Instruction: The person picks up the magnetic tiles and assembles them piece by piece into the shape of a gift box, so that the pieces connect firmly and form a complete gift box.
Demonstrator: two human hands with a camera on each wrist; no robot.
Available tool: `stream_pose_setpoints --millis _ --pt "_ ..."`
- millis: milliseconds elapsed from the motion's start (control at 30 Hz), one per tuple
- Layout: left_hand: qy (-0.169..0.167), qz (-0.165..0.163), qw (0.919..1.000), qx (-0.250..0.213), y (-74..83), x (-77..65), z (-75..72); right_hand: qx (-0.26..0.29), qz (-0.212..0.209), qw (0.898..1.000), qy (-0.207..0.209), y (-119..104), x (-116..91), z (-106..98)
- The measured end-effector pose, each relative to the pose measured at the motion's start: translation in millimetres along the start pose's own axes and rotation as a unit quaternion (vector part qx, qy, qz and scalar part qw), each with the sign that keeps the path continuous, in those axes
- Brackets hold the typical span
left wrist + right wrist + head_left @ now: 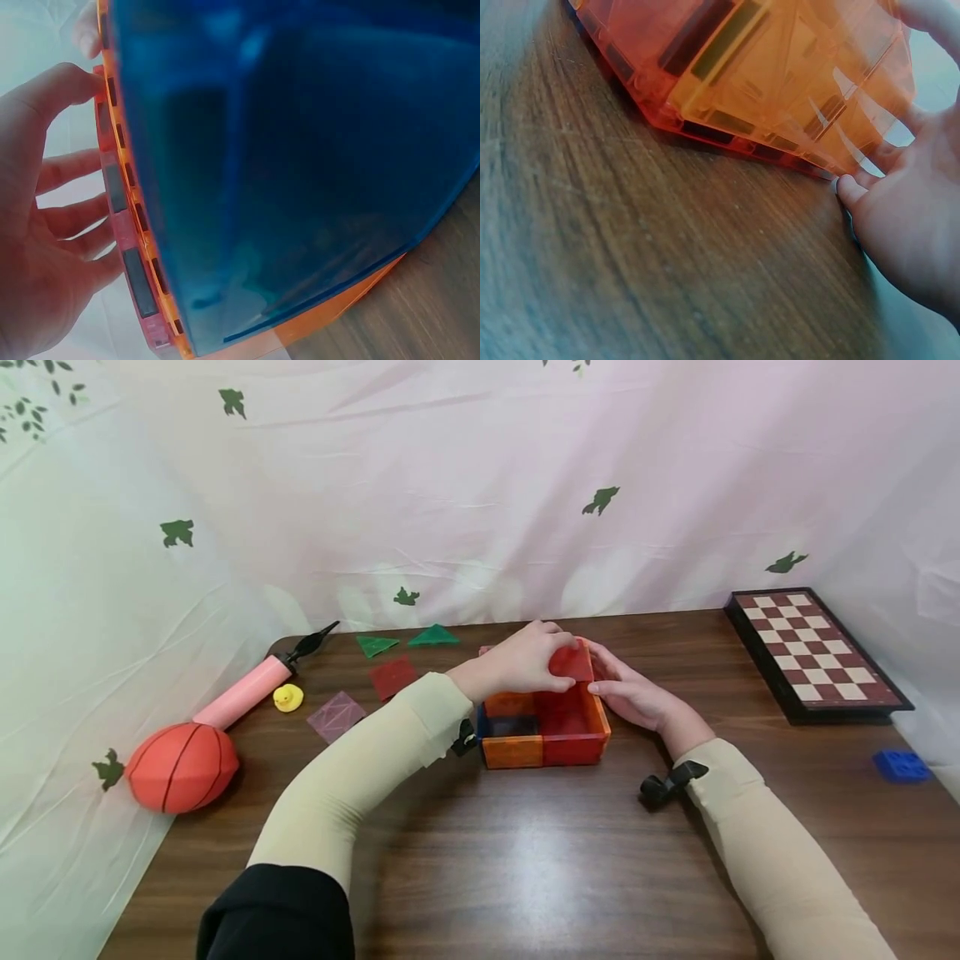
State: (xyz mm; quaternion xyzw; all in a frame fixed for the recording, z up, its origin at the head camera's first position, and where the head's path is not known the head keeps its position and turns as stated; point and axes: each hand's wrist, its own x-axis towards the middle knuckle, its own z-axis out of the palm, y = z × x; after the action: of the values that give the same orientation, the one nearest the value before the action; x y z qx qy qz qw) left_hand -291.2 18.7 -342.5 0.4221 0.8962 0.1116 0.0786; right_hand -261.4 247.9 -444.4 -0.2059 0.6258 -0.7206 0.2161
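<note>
An open-topped box of see-through magnetic tiles point(572, 748) stands on the table, with orange and red walls at the front and a blue tile point(315, 180) on its left side. Over the back wall reaches my left hand point(528, 662), gripping a red magnetic tile point(573, 662) by its edge, thumb on the near side and fingers behind. My right hand point(632, 695) holds the box's back right corner, its thumb by the top edge. Through the orange side tile point(780, 75) in the right wrist view, some of the right fingers show.
Left of the box lie a red square tile point(393, 677), a clear purple tile point(337, 717) and green triangles point(433, 636). Farther left are a yellow duck point(288, 697), a pink pump point(243, 693) and a red ball point(182, 768). A checkerboard point(817, 647) and blue block point(902, 766) sit right.
</note>
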Motion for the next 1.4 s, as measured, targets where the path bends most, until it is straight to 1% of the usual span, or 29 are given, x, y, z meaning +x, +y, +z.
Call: stream_pose_setpoints --millis 233,367,467,533,633,733,800,867,933,1033,1100,1167,1233,1300,1400 --pt "-0.009 0.001 0.9999 -0.011 -0.1 1.2 -0.6 -0.005 0.001 1.000 0.004 -1 -1 0" --pt "-0.009 0.004 0.9998 -0.019 -2.7 -0.5 -1.9 -0.003 -0.004 1.000 0.003 0 -1 1" --pt "0.013 0.008 0.9992 -0.037 -9.7 -8.3 -7.5 -0.004 -0.013 1.000 0.000 0 1 2" --pt "0.040 0.005 0.9975 -0.057 -16.2 -18.8 -13.9 -0.014 -0.021 1.000 0.004 0 3 3" --pt "0.096 -0.007 0.9917 -0.085 -28.5 -40.7 -22.4 -0.034 -0.031 0.999 0.019 -1 4 4" --pt "0.140 -0.037 0.9846 -0.098 -43.8 -68.6 -24.8 -0.047 -0.035 0.998 0.033 -2 3 4" --pt "0.161 -0.063 0.9795 -0.103 -56.7 -89.0 -22.1 -0.047 -0.037 0.998 0.034 -2 3 4" --pt "0.169 -0.099 0.9751 -0.103 -72.4 -111.0 -16.9 -0.046 -0.040 0.998 0.031 -2 3 4" --pt "0.170 -0.136 0.9705 -0.103 -89.7 -132.5 -10.3 -0.044 -0.044 0.998 0.029 -2 4 3" --pt "0.156 -0.198 0.9623 -0.102 -116.9 -165.8 -0.4 -0.040 -0.049 0.998 0.028 0 3 2" --pt "0.141 -0.239 0.9553 -0.102 -133.0 -187.9 4.9 -0.036 -0.052 0.998 0.028 0 3 2" --pt "0.123 -0.274 0.9477 -0.108 -147.1 -208.1 10.8 -0.033 -0.054 0.998 0.027 1 4 2" --pt "0.107 -0.292 0.9447 -0.105 -158.2 -224.6 17.3 -0.031 -0.057 0.998 0.026 1 4 2" --pt "0.093 -0.295 0.9458 -0.099 -166.3 -236.6 23.9 -0.032 -0.057 0.998 0.025 1 4 2" --pt "0.087 -0.288 0.9503 -0.081 -173.5 -247.0 32.1 -0.035 -0.055 0.998 0.025 0 5 2"
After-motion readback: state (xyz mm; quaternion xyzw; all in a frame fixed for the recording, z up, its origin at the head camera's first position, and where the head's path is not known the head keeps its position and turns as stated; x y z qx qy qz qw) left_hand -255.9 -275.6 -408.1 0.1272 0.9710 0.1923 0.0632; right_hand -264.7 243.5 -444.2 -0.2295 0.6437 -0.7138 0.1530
